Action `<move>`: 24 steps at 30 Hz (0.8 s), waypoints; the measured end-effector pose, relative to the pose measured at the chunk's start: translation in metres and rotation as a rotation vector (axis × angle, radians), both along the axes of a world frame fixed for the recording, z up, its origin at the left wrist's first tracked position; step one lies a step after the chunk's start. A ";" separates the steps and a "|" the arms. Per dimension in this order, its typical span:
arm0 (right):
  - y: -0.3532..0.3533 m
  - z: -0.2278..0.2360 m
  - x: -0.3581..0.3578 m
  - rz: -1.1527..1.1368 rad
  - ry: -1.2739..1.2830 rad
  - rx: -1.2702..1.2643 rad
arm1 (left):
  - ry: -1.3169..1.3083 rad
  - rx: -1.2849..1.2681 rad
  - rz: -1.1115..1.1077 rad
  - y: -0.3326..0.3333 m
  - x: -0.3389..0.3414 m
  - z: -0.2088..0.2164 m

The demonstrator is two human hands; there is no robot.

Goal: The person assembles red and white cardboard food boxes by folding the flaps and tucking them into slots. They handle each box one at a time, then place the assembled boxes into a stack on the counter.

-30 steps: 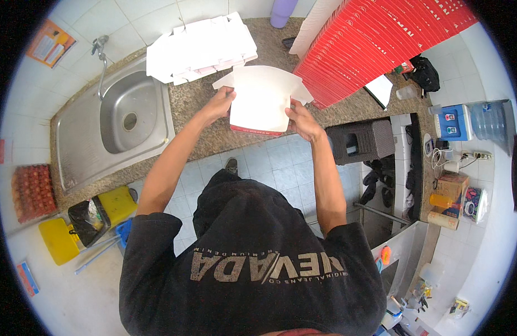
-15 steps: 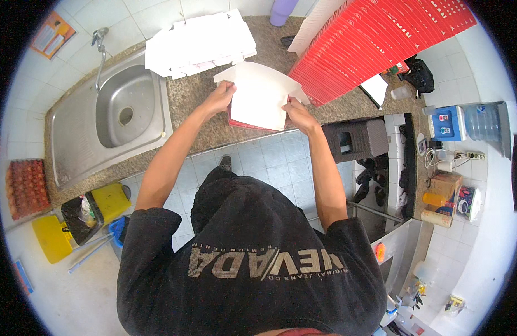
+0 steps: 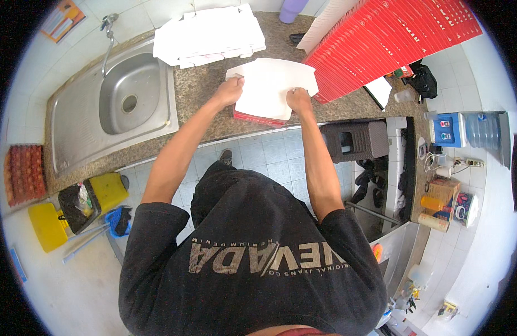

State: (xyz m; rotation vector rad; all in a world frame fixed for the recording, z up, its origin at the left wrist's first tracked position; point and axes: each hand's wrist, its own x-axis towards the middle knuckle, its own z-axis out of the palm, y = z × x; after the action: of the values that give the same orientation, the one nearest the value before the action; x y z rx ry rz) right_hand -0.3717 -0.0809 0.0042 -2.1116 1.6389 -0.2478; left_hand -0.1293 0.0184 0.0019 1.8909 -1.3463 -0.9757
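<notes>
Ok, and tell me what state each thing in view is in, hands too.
left hand: closed on the carton's left edge
right hand: closed on the carton's right edge
carton: part-folded, white face up
white cardboard pieces: piled flat
red cartons: tightly stacked
sink: drain uncovered
tap: no stream visible
water jug: fitted to dispenser

I see both of the person's bare arms stretched forward and converging. The left forearm slants inward; the right forearm runs straighter ahead. The left hand and right hand are near each other but apart, fingers curled closed, the right one slightly closer to the body.
</notes>
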 end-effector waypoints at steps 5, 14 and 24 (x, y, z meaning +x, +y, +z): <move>0.026 0.039 0.015 0.125 0.204 -0.029 | 0.015 0.001 0.021 0.003 0.000 0.000; 0.037 0.037 0.012 0.067 0.265 0.001 | -0.152 -0.021 0.002 -0.007 -0.007 -0.008; 0.034 0.004 -0.002 0.029 0.074 -0.056 | -0.236 0.096 -0.162 -0.010 0.001 -0.004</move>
State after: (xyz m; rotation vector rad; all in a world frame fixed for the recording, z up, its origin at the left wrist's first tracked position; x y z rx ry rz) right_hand -0.3735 -0.0466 0.0085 -2.2087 1.6595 -0.2111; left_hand -0.1285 0.0085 -0.0022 2.0447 -1.6370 -0.9322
